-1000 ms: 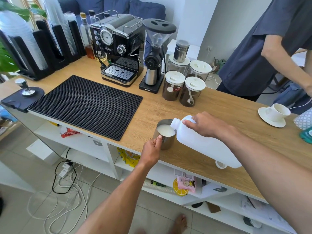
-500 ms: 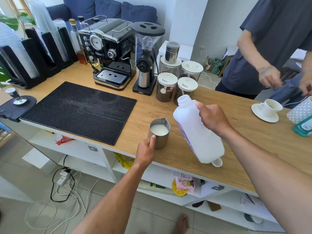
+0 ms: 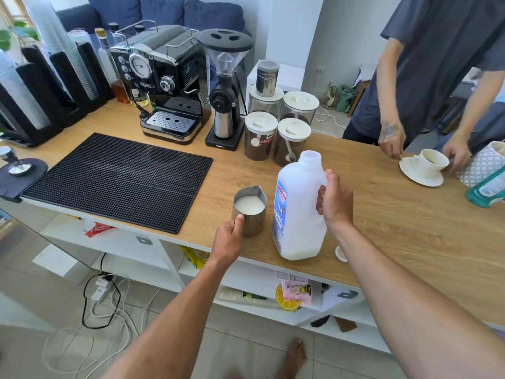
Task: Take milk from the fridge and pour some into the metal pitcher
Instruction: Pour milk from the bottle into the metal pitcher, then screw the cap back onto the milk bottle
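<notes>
Jug label: "meiji" in red on blue/white panel, rest too small to read.
Milk jug (image 3: 299, 212): centre frame, upright on counter (image 3: 410, 228), uncapped, low milk at bottom.
Pitcher (image 3: 249, 212): just left of jug, approx. half full w/ milk.
Jar (image 3: 259, 136): "SMART", dark grounds inside.
R hand (image 3: 334, 203): clamped on jug handle.
L hand (image 3: 229, 235): closed on pitcher handle.
Cap (image 3: 339, 253): on counter, right of jug base.

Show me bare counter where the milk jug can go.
Bare wood lies right of the milk jug, stretching toward the cup and saucer, and between the black mat and the jars. Crowded around the jars and grinder.
</notes>
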The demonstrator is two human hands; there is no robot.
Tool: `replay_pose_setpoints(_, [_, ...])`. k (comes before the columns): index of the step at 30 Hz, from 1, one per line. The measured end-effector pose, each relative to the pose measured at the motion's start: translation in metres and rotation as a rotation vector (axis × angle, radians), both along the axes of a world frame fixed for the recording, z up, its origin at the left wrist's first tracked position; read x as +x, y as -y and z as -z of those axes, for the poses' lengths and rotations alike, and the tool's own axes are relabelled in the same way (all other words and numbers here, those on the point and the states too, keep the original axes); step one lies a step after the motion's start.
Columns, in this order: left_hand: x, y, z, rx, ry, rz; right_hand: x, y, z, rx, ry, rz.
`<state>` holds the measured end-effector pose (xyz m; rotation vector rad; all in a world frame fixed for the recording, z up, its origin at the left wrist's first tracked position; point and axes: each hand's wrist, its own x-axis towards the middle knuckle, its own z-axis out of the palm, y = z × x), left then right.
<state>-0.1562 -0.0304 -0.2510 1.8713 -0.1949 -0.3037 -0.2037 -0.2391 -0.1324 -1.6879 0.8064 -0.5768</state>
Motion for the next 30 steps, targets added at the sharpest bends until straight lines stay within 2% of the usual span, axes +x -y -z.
replay_pose_setpoints(17, [-0.006, 0.002, -0.007, -0.078, -0.031, -0.031, -0.023, 0.000, 0.020, -0.065, 0.060, 0.062])
replay_pose_setpoints(21, [-0.010, 0.005, -0.008, -0.105, -0.050, -0.090, -0.025, -0.001, 0.025, -0.075, 0.060, 0.051])
replay_pose_setpoints(26, [-0.017, 0.010, -0.010, -0.157, -0.161, -0.243, -0.027, -0.004, 0.027, -0.098, 0.056, 0.073])
replay_pose_setpoints(28, [-0.017, 0.011, -0.008, -0.133, -0.127, -0.280, -0.029, -0.006, 0.027, -0.094, 0.062, 0.073])
replay_pose_setpoints(30, [-0.019, 0.011, -0.012, -0.047, 0.009, -0.314, -0.030, -0.007, 0.026, -0.098, 0.074, 0.070])
